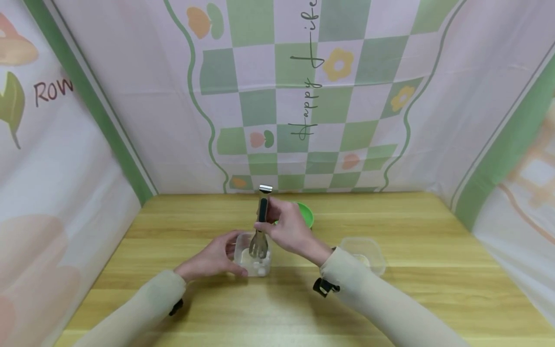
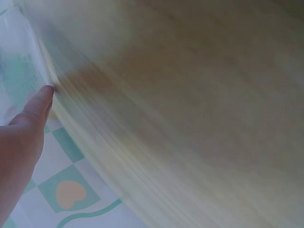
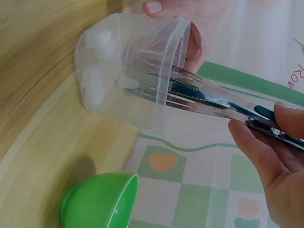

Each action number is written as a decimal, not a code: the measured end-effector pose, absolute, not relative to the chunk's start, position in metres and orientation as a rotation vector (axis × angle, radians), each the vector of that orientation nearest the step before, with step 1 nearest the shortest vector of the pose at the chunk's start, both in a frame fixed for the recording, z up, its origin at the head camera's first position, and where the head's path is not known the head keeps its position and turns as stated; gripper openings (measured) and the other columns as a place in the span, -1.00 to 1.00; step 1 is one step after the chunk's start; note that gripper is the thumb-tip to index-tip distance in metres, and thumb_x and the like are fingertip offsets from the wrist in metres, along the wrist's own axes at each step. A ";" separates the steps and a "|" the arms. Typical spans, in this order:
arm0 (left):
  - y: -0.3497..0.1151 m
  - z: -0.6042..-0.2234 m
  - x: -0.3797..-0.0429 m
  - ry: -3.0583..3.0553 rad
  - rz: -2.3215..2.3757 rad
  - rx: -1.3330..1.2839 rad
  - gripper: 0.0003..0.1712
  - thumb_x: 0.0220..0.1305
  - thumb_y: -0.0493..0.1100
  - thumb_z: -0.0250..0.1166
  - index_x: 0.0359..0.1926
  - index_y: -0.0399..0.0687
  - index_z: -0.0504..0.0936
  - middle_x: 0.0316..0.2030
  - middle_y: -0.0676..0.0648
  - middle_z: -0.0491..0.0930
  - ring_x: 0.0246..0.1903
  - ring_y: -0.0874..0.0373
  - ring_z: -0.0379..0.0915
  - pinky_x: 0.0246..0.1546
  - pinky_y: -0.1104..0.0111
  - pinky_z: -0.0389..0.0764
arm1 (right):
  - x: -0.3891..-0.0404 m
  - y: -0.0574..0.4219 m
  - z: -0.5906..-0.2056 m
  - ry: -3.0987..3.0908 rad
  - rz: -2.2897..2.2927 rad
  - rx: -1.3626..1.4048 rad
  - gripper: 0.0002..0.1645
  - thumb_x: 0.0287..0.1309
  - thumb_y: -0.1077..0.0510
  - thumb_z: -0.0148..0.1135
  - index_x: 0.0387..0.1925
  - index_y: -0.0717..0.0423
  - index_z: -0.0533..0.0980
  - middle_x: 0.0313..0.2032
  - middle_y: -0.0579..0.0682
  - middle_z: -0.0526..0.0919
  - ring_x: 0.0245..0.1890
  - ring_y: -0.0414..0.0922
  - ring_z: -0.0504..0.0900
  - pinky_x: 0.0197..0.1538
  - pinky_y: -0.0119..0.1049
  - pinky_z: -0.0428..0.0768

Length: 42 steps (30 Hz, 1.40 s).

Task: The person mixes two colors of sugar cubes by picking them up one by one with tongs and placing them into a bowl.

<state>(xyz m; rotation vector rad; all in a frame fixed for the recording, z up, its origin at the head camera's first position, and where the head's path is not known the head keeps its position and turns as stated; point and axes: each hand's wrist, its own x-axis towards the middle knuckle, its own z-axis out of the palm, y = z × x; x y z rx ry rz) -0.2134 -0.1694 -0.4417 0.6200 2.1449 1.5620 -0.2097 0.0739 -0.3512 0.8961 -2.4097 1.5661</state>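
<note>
My left hand (image 1: pixel 215 258) grips a clear plastic container (image 3: pixel 137 116) from its left side, thumb at the front and fingers behind. Several small white pieces (image 3: pixel 95 66) lie in the container. Between the thumb and fingers of my right hand (image 1: pixel 289 226) is a pair of metal tongs (image 1: pixel 258 246) with black grips, held nearly upright. Their slotted ends reach down inside the container; in the right wrist view one white piece (image 3: pixel 127 81) is close to the tips, and I cannot tell if it is pinched. The left wrist view shows only part of the left hand (image 2: pixel 28 118).
Behind my right hand stands a green bowl (image 3: pixel 99 199), partly hidden in the head view. A second clear plastic container (image 1: pixel 374 250) sits to the right, partly covered by my right sleeve. Printed cloth (image 1: pixel 295 106) surrounds the wooden table (image 1: pixel 412 236) at the back and sides.
</note>
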 end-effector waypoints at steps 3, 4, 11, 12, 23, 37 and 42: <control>-0.169 -0.442 -0.214 2.144 1.562 0.618 0.04 0.06 -0.36 0.65 0.52 -0.18 0.31 0.34 -0.18 0.51 0.36 -0.19 0.41 0.42 -0.01 0.44 | -0.211 0.075 -0.351 -2.390 1.573 0.873 -0.79 0.17 0.42 0.50 -0.23 0.22 0.61 -0.30 0.01 0.79 -0.31 -0.17 0.78 -0.16 -0.23 0.80; -0.169 -0.442 -0.214 2.145 1.562 0.617 0.04 0.05 -0.35 0.65 0.52 -0.18 0.32 0.34 -0.18 0.51 0.36 -0.19 0.42 0.41 0.00 0.44 | -0.212 0.076 -0.351 -2.389 1.572 0.861 -0.79 0.17 0.42 0.50 -0.23 0.20 0.61 -0.31 0.00 0.79 -0.32 -0.18 0.78 -0.17 -0.25 0.80; -0.169 -0.441 -0.213 2.134 1.576 0.614 0.04 0.03 -0.37 0.66 0.51 -0.19 0.33 0.34 -0.19 0.51 0.36 -0.21 0.42 0.40 0.03 0.47 | -0.212 0.081 -0.345 -2.315 1.604 0.834 -0.77 0.13 0.44 0.50 -0.24 0.20 0.61 -0.34 0.04 0.79 -0.37 -0.14 0.77 -0.22 -0.26 0.79; -0.169 -0.441 -0.213 2.130 1.578 0.613 0.04 0.03 -0.38 0.65 0.51 -0.19 0.32 0.34 -0.20 0.51 0.36 -0.21 0.42 0.39 0.03 0.47 | -0.212 0.082 -0.344 -2.300 1.614 0.838 -0.77 0.13 0.44 0.50 -0.23 0.22 0.61 -0.34 0.06 0.79 -0.37 -0.12 0.77 -0.22 -0.25 0.79; -0.169 -0.443 -0.214 2.126 1.586 0.607 0.10 -0.01 -0.38 0.66 0.53 -0.23 0.29 0.36 -0.28 0.47 0.32 -0.24 0.45 0.35 0.04 0.53 | -0.215 0.103 -0.324 -2.219 1.609 0.737 -0.75 0.10 0.41 0.55 -0.21 0.30 0.64 -0.34 0.08 0.79 -0.37 -0.05 0.78 -0.25 -0.26 0.79; -0.168 -0.441 -0.213 2.150 1.585 0.579 0.13 -0.05 -0.38 0.68 0.53 -0.22 0.29 0.35 -0.24 0.48 0.32 -0.24 0.44 0.35 0.04 0.53 | -0.234 0.142 -0.322 -2.193 1.513 0.623 -0.79 0.14 0.42 0.52 -0.22 0.29 0.63 -0.32 0.10 0.78 -0.35 -0.02 0.77 -0.23 -0.37 0.77; -0.168 -0.441 -0.213 2.145 1.589 0.579 0.12 -0.04 -0.39 0.67 0.53 -0.22 0.30 0.34 -0.24 0.48 0.32 -0.24 0.44 0.35 0.04 0.52 | -0.240 0.148 -0.327 -2.233 1.469 0.579 -0.78 0.14 0.41 0.53 -0.23 0.28 0.62 -0.32 0.11 0.78 -0.34 -0.01 0.77 -0.22 -0.37 0.76</control>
